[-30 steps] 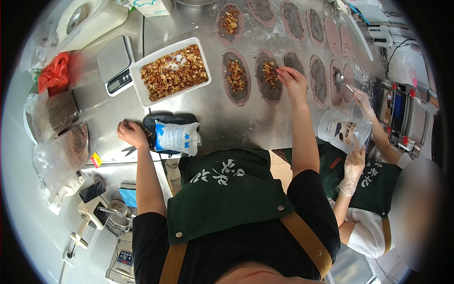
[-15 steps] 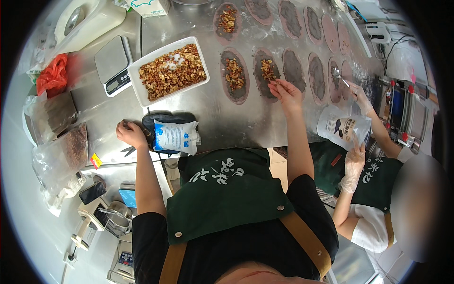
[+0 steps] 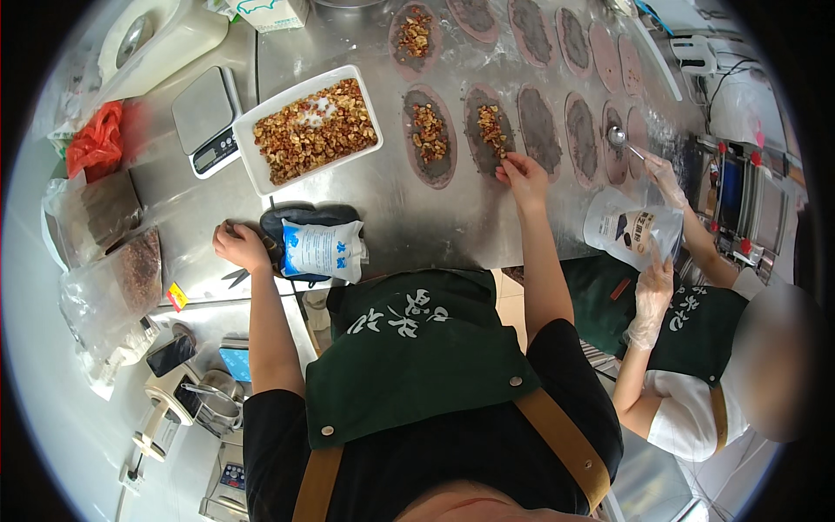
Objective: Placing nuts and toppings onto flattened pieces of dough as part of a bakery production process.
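My right hand (image 3: pixel 524 180) is pinched over the near end of an oval dough piece (image 3: pixel 475 117) spread with dark grey filling. Its fingertips meet a line of chopped nuts (image 3: pixel 490 126) there, partly hiding the pieces between them. To the left lies another dough oval (image 3: pixel 444 143) topped with nuts. My left hand (image 3: pixel 241 246) rests on the steel table with its fingers curled, beside a dark pad (image 3: pixel 296 215) that carries a white and blue pouch (image 3: pixel 322 250). Farther off stands a white tray (image 3: pixel 246 157) of chopped nuts (image 3: pixel 317 135) with a little white powder on top.
At right a co-worker's gloved hand (image 3: pixel 665 181) works a spoon (image 3: pixel 617 136) over a dough oval; the other (image 3: pixel 652 300) holds a pouch (image 3: pixel 628 228). Several dough ovals form two rows. A scale (image 3: pixel 209 117), white jug (image 3: pixel 178 43), scissors (image 3: pixel 233 277) and plastic bags (image 3: pixel 113 270) are at left.
My right hand has shifted slightly down and left, and the nut line now reaches nearer the oval's near end. My left hand stays put. The co-worker's spoon hand has moved slightly.
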A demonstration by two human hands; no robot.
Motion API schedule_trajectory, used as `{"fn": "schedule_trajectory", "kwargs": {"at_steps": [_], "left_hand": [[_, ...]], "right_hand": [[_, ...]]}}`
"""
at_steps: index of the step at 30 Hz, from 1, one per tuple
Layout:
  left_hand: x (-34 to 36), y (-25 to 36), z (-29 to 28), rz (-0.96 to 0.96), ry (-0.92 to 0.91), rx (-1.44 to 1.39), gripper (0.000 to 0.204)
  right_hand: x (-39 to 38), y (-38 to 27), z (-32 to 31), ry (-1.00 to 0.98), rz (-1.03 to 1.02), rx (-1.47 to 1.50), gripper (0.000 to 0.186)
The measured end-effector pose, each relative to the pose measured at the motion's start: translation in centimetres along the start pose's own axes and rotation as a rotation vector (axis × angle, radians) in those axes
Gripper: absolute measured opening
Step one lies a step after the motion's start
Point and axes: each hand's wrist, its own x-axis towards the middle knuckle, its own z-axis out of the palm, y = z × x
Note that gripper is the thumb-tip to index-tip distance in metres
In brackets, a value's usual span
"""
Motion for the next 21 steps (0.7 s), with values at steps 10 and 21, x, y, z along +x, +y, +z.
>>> {"fn": "schedule_trajectory", "kwargs": {"at_steps": [10, 21], "left_hand": [[0.1, 0.5, -0.4, -0.006, 0.006, -0.009, 0.024], [-0.1, 0.9, -0.8, -0.030, -0.001, -0.028, 0.023]], "right_hand": [[-0.3, -0.3, 1.0, 0.013, -0.217, -0.111, 0.021], [-3.7, -8.3, 10.8, -0.152, -0.952, -0.528, 0.010]]}}
